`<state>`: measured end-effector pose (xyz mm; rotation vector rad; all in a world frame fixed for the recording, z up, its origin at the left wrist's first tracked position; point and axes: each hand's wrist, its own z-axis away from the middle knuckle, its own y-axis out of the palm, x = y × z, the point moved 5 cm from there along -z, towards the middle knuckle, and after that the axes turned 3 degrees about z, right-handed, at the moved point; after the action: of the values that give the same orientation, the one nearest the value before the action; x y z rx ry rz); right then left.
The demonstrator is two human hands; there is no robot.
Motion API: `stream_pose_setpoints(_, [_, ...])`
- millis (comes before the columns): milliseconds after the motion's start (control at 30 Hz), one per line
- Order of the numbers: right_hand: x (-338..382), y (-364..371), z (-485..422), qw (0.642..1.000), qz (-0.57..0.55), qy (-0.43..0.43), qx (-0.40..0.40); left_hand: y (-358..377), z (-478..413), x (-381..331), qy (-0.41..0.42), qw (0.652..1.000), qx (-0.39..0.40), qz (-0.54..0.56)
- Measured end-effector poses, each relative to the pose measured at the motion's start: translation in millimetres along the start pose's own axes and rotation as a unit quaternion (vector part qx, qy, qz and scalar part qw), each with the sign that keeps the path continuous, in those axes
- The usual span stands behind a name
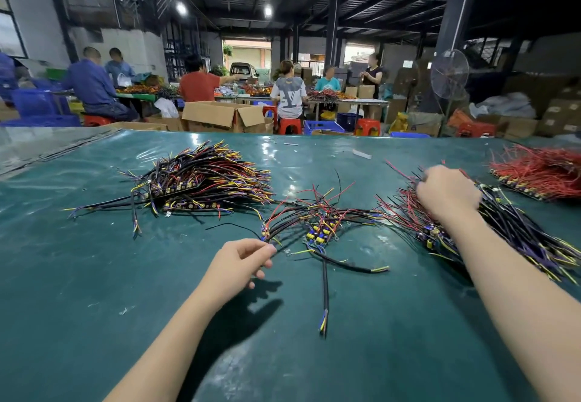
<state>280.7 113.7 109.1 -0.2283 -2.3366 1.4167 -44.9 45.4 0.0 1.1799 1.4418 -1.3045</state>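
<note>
On the table, the small wire bundle lies between left pile and right pile

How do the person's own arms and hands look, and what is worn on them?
The left arm and the right arm are bare up to the frame's edge; no sleeve shows. The left hand and the right hand wear no gloves. No watch, bracelet or ring is visible. The left hand's nails look short and unpainted.

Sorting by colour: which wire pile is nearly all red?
The far-right pile, beyond the right hand; the other piles mix black, yellow and blue.
</note>
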Motion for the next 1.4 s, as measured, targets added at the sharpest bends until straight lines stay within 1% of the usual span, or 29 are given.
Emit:
stream_pose_setpoints(67, [-34, 22, 5, 0.997, 0.045, 0.044, 0.040, 2, -1, 1, 0.022, 0.997, 0.009, -0.070])
stream_pose_setpoints(100, [-45, 31, 9, 0.995, 0.064, 0.055, 0.050, 3, -2, 1, 0.038, 0.993, 0.010, -0.114])
stream_pose_setpoints(133, [-51, 37, 14, 0.995, 0.072, 0.054, 0.044, 4, -2, 1, 0.052, 0.986, 0.009, -0.160])
stream_pose_setpoints(167, [-49, 40, 17, 0.997, 0.065, 0.042, 0.027, 5, -3, 1, 0.064, 0.978, 0.006, -0.200])
stream_pose_setpoints(233, [-27, 44, 26, 1.000, 0.011, -0.009, 0.005, 3, -3, 1, 0.081, 0.965, -0.005, -0.250])
stream_pose_setpoints(300, [12, 52, 42, 0.993, -0.073, -0.075, 0.047, 1, -2, 1, 0.090, 0.958, -0.015, -0.272])
stream_pose_setpoints(367, [51, 66, 68, 0.978, -0.109, -0.128, 0.126, -2, -1, 0, 0.097, 0.955, -0.024, -0.280])
stream_pose_setpoints(433, [82, 84, 95, 0.965, -0.081, -0.170, 0.183, -5, -1, -1, 0.103, 0.954, -0.032, -0.279])
stream_pose_setpoints(500, [100, 97, 113, 0.961, -0.083, -0.184, 0.191, -5, -1, -1, 0.106, 0.955, -0.037, -0.274])
stream_pose_setpoints(600, [106, 106, 122, 0.948, -0.190, -0.154, 0.206, -3, -2, -1, 0.098, 0.966, -0.035, -0.236])
stream_pose_setpoints(700, [108, 102, 122, 0.924, -0.279, -0.155, 0.210, -3, -5, 1, 0.074, 0.977, -0.045, -0.194])
stream_pose_setpoints(767, [111, 91, 123, 0.902, -0.335, -0.183, 0.204, -6, -7, 4, 0.063, 0.978, -0.076, -0.183])
stream_pose_setpoints(800, [113, 87, 125, 0.890, -0.343, -0.211, 0.214, -9, -7, 4, 0.061, 0.976, -0.101, -0.183])
stream_pose_setpoints(867, [119, 84, 133, 0.872, -0.306, -0.279, 0.261, -16, -8, 5, 0.073, 0.963, -0.160, -0.204])
stream_pose_setpoints(933, [122, 87, 144, 0.861, -0.244, -0.332, 0.298, -21, -9, 7, 0.089, 0.948, -0.184, -0.245])
stream_pose_setpoints(1000, [122, 89, 148, 0.856, -0.234, -0.348, 0.304, -17, -11, 11, 0.085, 0.940, -0.147, -0.296])
stream_pose_setpoints(1033, [122, 89, 150, 0.852, -0.246, -0.348, 0.304, -14, -13, 15, 0.072, 0.931, -0.119, -0.338])
stream_pose_setpoints(1067, [122, 88, 152, 0.847, -0.258, -0.350, 0.305, -11, -15, 18, 0.053, 0.914, -0.102, -0.389])
stream_pose_setpoints(1133, [124, 88, 153, 0.846, -0.255, -0.357, 0.303, -11, -16, 20, 0.026, 0.880, -0.111, -0.462])
stream_pose_setpoints(1167, [125, 89, 153, 0.854, -0.236, -0.358, 0.293, -15, -16, 19, 0.018, 0.876, -0.125, -0.466])
stream_pose_setpoints(1233, [127, 92, 148, 0.887, -0.179, -0.345, 0.249, -23, -13, 18, 0.003, 0.882, -0.146, -0.448])
stream_pose_setpoints(1300, [124, 91, 140, 0.927, -0.131, -0.305, 0.175, -35, -10, 16, -0.006, 0.897, -0.175, -0.406])
stream_pose_setpoints(1333, [121, 90, 136, 0.942, -0.114, -0.284, 0.137, -44, -9, 16, -0.010, 0.917, -0.206, -0.342])
stream_pose_setpoints(1367, [118, 90, 135, 0.951, -0.105, -0.267, 0.115, -53, -8, 15, -0.016, 0.946, -0.237, -0.219])
stream_pose_setpoints(1400, [116, 93, 134, 0.955, -0.100, -0.256, 0.112, -58, -7, 14, -0.019, 0.966, -0.252, -0.059])
